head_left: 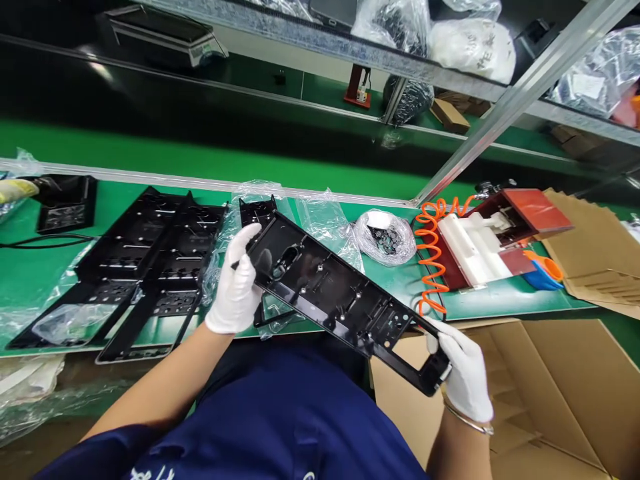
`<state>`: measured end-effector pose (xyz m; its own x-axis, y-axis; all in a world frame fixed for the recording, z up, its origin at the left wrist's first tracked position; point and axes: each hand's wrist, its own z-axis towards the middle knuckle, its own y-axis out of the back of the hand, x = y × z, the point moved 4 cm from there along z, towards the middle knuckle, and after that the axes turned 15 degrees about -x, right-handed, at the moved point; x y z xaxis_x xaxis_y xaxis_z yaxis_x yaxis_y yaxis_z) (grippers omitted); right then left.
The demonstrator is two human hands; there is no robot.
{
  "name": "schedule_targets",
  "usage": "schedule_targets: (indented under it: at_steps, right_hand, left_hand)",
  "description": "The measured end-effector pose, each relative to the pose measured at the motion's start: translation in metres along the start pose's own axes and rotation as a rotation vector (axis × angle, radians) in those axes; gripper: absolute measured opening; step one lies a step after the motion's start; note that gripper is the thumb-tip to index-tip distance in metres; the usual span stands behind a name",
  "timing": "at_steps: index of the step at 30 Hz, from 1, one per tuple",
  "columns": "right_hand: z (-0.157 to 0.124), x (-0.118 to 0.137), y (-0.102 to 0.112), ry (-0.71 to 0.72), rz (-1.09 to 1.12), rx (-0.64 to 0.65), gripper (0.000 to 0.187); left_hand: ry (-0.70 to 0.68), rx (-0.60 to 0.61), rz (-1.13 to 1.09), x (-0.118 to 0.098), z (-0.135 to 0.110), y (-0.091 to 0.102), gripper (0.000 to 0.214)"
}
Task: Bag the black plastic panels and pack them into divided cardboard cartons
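A long black plastic housing (333, 293) with ribs, posts and a rectangular cut-out is held up at a slant in front of my body. My left hand (236, 283), in a white glove, grips its upper left end. Around its lower right end my right hand (464, 367), also gloved in white, is closed. Behind it a smaller black part (257, 212) lies partly hidden on clear plastic bags. Similar black housings (145, 260) rest side by side on the green bench to the left, one with a clear bag on it.
A clear bag of small black parts (384, 239) lies right of centre. Beyond it are a coiled orange air hose (433, 257) and a red and white fixture (475, 250). An open cardboard box (560, 387) stands at lower right. A metal post (520, 87) crosses the upper right.
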<state>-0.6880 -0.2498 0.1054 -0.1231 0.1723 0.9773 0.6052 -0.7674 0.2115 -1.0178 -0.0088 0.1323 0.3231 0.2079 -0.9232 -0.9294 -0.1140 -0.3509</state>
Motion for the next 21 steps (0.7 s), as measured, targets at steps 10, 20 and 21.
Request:
schedule_targets:
  at_steps: [10, 20, 21]
  right_hand:
    - [-0.005, 0.0, 0.008, 0.123, 0.042, -0.073, 0.028]
    - [-0.002, -0.007, 0.008, 0.23, -0.081, -0.066, 0.042]
    - [-0.002, -0.006, 0.007, 0.246, -0.095, -0.061, 0.044]
  left_hand:
    - [-0.003, 0.007, 0.064, -0.001, -0.019, 0.004, 0.06]
    - [0.014, 0.028, 0.087, -0.002, -0.021, 0.005, 0.055]
    - [0.02, 0.031, 0.095, -0.001, -0.021, 0.005, 0.056]
